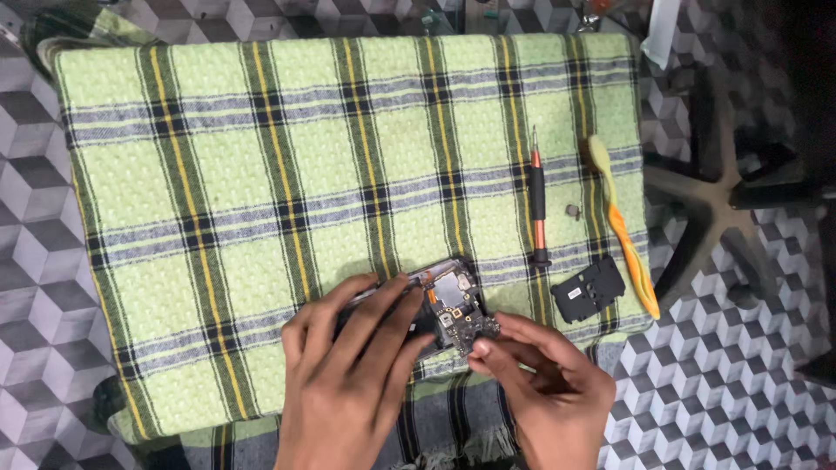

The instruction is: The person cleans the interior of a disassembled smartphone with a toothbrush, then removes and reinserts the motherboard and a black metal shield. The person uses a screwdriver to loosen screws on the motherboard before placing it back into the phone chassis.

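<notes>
An opened dark phone [440, 300] lies near the front edge of a green plaid cloth [261, 174], its circuit board exposed. My left hand [348, 374] rests flat over the phone's left part, fingers spread across it. My right hand [549, 392] pinches the board's lower right corner [477, 335] between thumb and fingertips. Much of the phone's body is hidden under my left hand.
A black and orange screwdriver [538, 204] lies to the right of the phone. A black plastic cover piece [589, 290], a yellow-orange toothbrush [623, 228] and a small round part [572, 210] lie nearby. A chair base [714, 196] stands on the patterned floor at right.
</notes>
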